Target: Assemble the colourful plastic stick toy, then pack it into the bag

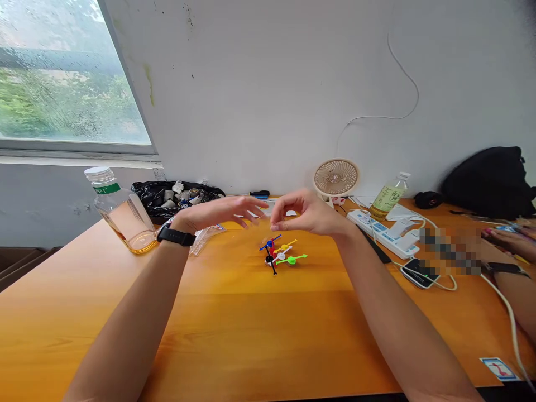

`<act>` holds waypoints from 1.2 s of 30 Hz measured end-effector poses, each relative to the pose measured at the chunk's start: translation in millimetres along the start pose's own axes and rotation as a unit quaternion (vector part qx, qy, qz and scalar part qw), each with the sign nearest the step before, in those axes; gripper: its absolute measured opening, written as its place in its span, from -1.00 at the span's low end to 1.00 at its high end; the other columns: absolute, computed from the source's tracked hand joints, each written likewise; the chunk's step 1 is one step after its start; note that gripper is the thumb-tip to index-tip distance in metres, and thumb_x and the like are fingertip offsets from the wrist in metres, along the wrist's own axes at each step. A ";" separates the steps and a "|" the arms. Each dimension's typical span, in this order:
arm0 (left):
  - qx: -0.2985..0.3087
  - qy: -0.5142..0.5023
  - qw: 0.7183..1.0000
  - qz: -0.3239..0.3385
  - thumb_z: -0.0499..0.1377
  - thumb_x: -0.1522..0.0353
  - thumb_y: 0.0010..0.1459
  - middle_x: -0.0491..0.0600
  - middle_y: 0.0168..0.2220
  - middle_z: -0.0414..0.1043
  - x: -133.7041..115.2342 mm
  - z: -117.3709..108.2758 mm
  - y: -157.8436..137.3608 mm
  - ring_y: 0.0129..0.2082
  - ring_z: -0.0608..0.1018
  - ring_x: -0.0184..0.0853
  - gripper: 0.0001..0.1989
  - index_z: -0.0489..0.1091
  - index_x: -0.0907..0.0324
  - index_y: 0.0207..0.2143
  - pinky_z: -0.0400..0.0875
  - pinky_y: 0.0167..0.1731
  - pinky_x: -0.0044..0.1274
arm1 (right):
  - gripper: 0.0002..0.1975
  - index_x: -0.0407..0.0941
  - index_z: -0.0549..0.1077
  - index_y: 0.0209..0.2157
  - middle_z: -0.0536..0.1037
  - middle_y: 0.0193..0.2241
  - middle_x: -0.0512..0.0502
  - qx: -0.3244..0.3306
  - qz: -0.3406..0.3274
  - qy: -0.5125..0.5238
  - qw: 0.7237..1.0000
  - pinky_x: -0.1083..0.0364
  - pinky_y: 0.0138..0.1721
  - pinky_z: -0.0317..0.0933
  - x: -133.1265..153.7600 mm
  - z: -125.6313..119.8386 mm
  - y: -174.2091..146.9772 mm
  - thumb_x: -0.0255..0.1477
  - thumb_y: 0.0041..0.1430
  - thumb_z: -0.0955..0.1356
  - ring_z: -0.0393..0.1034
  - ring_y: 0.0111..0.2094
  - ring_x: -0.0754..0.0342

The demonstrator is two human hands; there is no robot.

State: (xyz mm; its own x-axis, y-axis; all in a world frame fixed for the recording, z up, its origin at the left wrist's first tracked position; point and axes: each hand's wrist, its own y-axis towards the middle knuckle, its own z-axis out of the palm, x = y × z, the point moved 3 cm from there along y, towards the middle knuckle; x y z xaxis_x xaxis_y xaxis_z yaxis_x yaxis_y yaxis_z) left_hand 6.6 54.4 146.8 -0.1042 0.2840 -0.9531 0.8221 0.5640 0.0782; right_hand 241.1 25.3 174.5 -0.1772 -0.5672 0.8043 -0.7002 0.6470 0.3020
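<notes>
Small plastic arrow spinners lie close together on the wooden table: a green spinner (292,260), a black spinner (272,264), a white spinner (281,256), a yellow spinner (285,247) and a blue spinner (268,244). A bit of red shows among them. My left hand (221,211), with a black band on its wrist, hovers behind and left of the group, fingers stretched out and slightly blurred. Above the group, my right hand (307,212) has thumb and forefinger curled together in a pinch. Whatever is between those fingertips, if anything, is too small to make out.
A large bottle (121,215) stands at left, before a black bag of rubbish (154,195) and clear plastic wrapping (205,239). At right are a fan (336,177), a power strip (385,233), cables, a smaller bottle (389,196) and another person's arm (517,285).
</notes>
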 end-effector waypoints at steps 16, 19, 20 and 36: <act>0.095 0.021 0.995 -0.038 0.26 0.26 0.18 0.10 0.37 0.25 5.8 27.3 19.3 0.25 0.45 -0.08 -0.05 -0.13 -0.07 0.52 0.29 0.26 -0.23 | -0.91 -0.09 0.63 -0.38 0.66 -0.38 -0.06 -0.083 -0.041 -0.145 0.985 0.04 -0.19 0.33 14.4 -4.5 -4.7 -0.40 0.21 0.46 0.49 -0.31 0.03; 0.076 0.015 0.997 -0.030 0.21 0.30 0.10 0.08 0.34 0.29 8.5 21.2 18.4 0.22 0.45 -0.08 -0.07 -0.02 -0.03 0.50 0.33 0.21 -0.27 | -0.88 -0.07 0.68 -0.26 0.70 -0.28 -0.08 -0.064 -0.032 -0.141 0.987 0.02 -0.09 0.36 16.0 -3.8 -5.5 -0.41 0.25 0.43 0.55 -0.20 -0.02; 0.072 0.016 0.997 -0.031 0.20 0.30 0.08 0.07 0.33 0.31 9.0 19.4 17.4 0.22 0.44 -0.08 -0.08 0.01 -0.02 0.49 0.34 0.20 -0.28 | -0.86 -0.06 0.69 -0.22 0.71 -0.25 -0.08 -0.055 -0.024 -0.138 0.989 0.02 -0.07 0.37 15.5 -3.5 -5.7 -0.40 0.26 0.43 0.56 -0.17 -0.03; 0.104 0.073 0.992 -0.015 0.28 0.17 0.19 0.07 0.35 0.34 0.8 31.4 21.5 0.34 0.34 0.02 -0.14 0.08 0.01 0.48 0.31 0.23 -0.28 | -0.66 0.01 0.68 0.01 0.70 -0.07 -0.08 0.124 -0.020 -0.105 0.987 0.05 -0.09 0.38 3.2 13.2 -1.7 -0.52 0.27 0.40 0.55 -0.15 0.01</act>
State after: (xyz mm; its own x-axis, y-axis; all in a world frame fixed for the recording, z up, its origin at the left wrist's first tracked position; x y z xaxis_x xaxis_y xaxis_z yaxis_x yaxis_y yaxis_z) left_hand 41.8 42.5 138.6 -0.1975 0.3871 -0.9006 0.9133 0.4064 -0.0256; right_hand 232.7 15.6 169.8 -0.2670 -0.7000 0.6623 -0.8523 0.4923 0.1767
